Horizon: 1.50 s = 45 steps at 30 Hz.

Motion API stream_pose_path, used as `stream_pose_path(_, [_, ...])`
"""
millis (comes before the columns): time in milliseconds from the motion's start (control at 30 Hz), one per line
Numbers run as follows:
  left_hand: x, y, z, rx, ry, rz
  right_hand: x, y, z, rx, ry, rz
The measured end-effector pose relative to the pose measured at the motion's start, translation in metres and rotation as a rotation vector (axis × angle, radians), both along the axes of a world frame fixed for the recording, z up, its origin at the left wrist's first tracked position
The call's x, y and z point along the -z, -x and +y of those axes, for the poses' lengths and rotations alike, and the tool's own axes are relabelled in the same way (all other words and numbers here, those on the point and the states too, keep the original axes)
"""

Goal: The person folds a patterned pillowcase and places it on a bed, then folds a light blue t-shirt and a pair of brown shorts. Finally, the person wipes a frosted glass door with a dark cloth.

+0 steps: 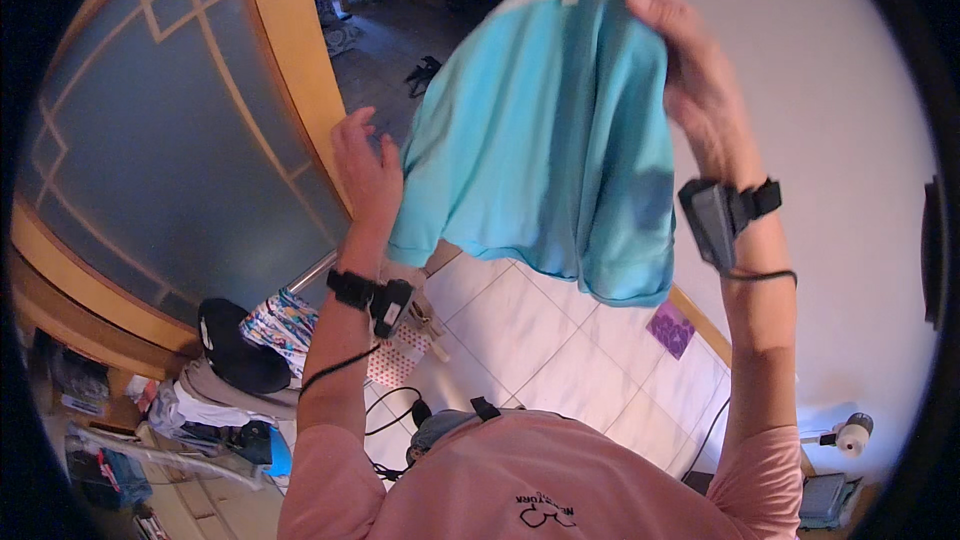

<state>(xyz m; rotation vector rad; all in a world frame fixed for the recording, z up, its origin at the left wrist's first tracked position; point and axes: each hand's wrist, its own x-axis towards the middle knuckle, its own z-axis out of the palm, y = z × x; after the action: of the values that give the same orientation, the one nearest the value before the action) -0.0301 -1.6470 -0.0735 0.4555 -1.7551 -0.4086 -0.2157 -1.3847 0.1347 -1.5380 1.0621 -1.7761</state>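
A turquoise short-sleeved garment (517,142) hangs spread out in front of me, its pale-edged neckline at the top. My right hand (690,60) grips it at the upper right, thumb on the neckline edge; part of the fingers is hidden behind the cloth. At the garment's left edge, my left hand (367,165) is raised with its fingers apart, holding nothing that I can see. A black strap with a small device sits on each of my wrists, with a cable running from it.
A frosted glass door panel (180,135) in a wooden frame stands at left. Below it lie piled clothes (217,397) and a black rounded item (232,345). A pale wall (832,135) rises at right. A purple patterned card (671,330) lies on the tiled floor (547,345).
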Motion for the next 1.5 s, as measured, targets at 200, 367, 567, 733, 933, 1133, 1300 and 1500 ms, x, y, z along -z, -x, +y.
stream_pose_path(200, [0.121, -0.045, 0.071, 0.175, -0.480, -0.005, -0.062, 0.013, 0.001, -0.198, 0.207, -0.148])
stream_pose_path(367, [0.229, -0.025, 0.114, 0.766, -1.832, -0.183, -0.075, 0.029, 0.038, -0.242, 0.353, -0.406])
stream_pose_path(567, [0.142, -0.026, 0.165, 1.177, -1.221, 0.038, 0.005, 0.092, 0.082, 0.323, -0.060, 0.179])
stream_pose_path(733, [0.102, -0.013, 0.162, 1.271, -1.557, 0.184, 0.157, 0.033, 0.083, 0.581, -0.549, 0.885])
stream_pose_path(933, [0.098, -0.006, 0.195, 0.748, -0.536, -0.275, 0.258, -0.071, 0.042, 0.251, -0.796, -0.077])
stream_pose_path(1133, [0.119, -0.034, 0.198, 0.871, -0.762, -0.274, 0.304, -0.078, 0.043, 0.156, -0.562, -0.164])
stream_pose_path(1300, [0.109, -0.057, 0.184, 0.943, -0.945, -0.252, 0.329, -0.064, 0.035, 0.184, -0.691, -0.302])
stream_pose_path(1500, [0.112, -0.119, 0.161, 0.892, -1.087, -0.326, 0.339, -0.017, 0.031, 0.254, -0.547, -0.938])
